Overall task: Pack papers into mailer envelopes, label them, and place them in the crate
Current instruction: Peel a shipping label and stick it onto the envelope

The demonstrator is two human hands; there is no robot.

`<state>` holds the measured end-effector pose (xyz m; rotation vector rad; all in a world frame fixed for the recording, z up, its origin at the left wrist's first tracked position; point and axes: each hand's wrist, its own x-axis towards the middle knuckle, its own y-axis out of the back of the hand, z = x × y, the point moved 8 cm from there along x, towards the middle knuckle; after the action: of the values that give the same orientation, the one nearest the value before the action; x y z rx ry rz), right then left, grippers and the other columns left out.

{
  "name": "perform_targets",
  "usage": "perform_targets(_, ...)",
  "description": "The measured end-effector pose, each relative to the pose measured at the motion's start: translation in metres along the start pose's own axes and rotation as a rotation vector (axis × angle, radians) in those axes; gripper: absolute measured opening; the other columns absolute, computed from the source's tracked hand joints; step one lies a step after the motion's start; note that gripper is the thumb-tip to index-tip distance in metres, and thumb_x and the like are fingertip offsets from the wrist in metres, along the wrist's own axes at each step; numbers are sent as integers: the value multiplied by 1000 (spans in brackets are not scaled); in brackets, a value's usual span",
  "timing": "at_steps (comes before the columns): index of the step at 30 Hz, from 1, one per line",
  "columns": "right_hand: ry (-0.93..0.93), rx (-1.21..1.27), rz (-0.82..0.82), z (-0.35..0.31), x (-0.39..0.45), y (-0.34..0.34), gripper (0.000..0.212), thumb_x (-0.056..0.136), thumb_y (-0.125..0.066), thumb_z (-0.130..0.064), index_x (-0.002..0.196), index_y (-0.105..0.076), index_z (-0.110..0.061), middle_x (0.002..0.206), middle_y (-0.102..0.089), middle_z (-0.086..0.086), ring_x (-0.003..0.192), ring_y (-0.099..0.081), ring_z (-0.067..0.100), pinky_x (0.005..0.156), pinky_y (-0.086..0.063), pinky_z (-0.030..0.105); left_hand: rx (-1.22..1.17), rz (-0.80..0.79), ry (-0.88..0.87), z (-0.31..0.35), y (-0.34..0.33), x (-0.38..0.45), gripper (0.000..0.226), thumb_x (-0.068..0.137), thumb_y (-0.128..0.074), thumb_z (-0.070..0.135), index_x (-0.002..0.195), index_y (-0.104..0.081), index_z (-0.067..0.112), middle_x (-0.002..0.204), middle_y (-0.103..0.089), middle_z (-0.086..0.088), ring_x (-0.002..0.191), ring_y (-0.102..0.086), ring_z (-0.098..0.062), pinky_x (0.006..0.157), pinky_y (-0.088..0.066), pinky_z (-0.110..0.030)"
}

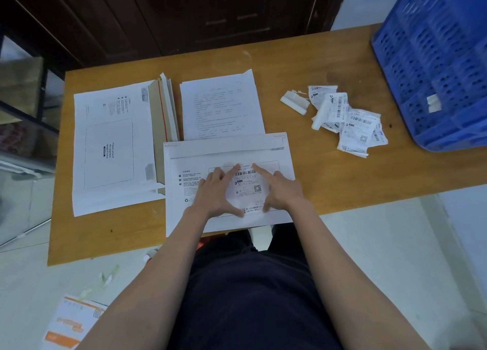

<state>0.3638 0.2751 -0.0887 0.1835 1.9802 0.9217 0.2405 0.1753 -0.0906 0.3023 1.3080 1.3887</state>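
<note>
Labelling stage, mid-task. Lower centre: left hand (214, 191) and right hand (280, 189), fingers spread flat, press a shipping label (246, 185) onto a mailer envelope (232, 152) on the surface (342, 181). Beyond: spare mailers (113, 144), papers (221, 107), loose labels (347, 117). Upper right: blue crate (434, 67), cropped, contents unseen.

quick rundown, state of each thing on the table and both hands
mailer envelope: flat, flap shut
shipping label: on the envelope, being pressed
left hand: fingers flat on label
right hand: fingers flat on label
paper stack: unpacked
loose labels: heaped
blue crate: tilted
</note>
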Motion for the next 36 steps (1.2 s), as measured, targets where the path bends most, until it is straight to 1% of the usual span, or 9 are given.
perform_targets(6,33,6,-38,1,-1,-1,114,74,-71,-7,147,6,-48,135,-39,6,113,-55,28,108,-31,47,16,-23,-7,-1,2,0,125,55,-83,54,151,-3,39,111,-31,2,108,-37,-18,95,-27,-34)
perform_targets(10,42,328,-38,10,0,4,104,74,-74,-8,150,-10,-39,102,-50,-1,96,-56,19,96,-43,39,-72,-110,6,-2,8,5,113,62,-84,29,150,-13,37,112,-38,1,103,-45,-17,93,-37,-35)
perform_targets(13,-38,550,241,27,-3,20,72,76,-71,-11,139,-39,-25,104,-50,2,91,-51,16,72,-44,27,-336,-106,77,-3,19,11,76,72,-81,24,137,-41,28,100,-54,0,92,-54,-17,81,-43,-30)
perform_targets(15,-170,406,439,42,-7,29,58,77,-69,-20,129,-45,-18,120,-44,6,106,-45,21,81,-42,30,-370,-14,109,-1,28,16,47,80,-74,28,121,-55,19,97,-58,1,91,-56,-16,75,-38,-26)
perform_targets(17,-297,325,464,51,-9,31,58,79,-68,-25,128,-41,-12,128,-38,9,116,-39,27,90,-39,34,-377,62,116,4,34,20,33,84,-69,29,113,-59,18,98,-57,2,91,-56,-15,75,-37,-25)
perform_targets(26,-382,324,383,58,2,22,52,78,-66,-15,120,-37,-7,121,-43,12,101,-49,29,81,-40,31,-230,166,248,1,29,19,26,89,-60,23,113,-52,14,112,-49,-4,101,-54,-22,84,-48,-37)
perform_targets(29,-365,432,400,58,6,18,44,78,-62,-8,115,-39,-5,114,-54,13,103,-53,31,87,-46,36,-272,231,309,1,34,18,20,92,-53,18,110,-54,10,113,-49,-6,99,-56,-24,81,-49,-37)
perform_targets(33,-428,398,412,63,9,19,43,77,-60,-12,116,-42,-6,123,-51,9,115,-44,29,96,-36,33,-365,257,142,46,37,26,21,90,-55,17,110,-56,11,116,-47,-5,106,-53,-21,85,-48,-36)
perform_targets(36,-480,456,355,69,14,18,50,78,-65,-19,120,-42,-6,128,-50,8,120,-42,30,100,-37,36,-178,219,-26,87,31,33,42,88,-58,21,127,-47,14,129,-37,-4,115,-41,-21,88,-45,-34)
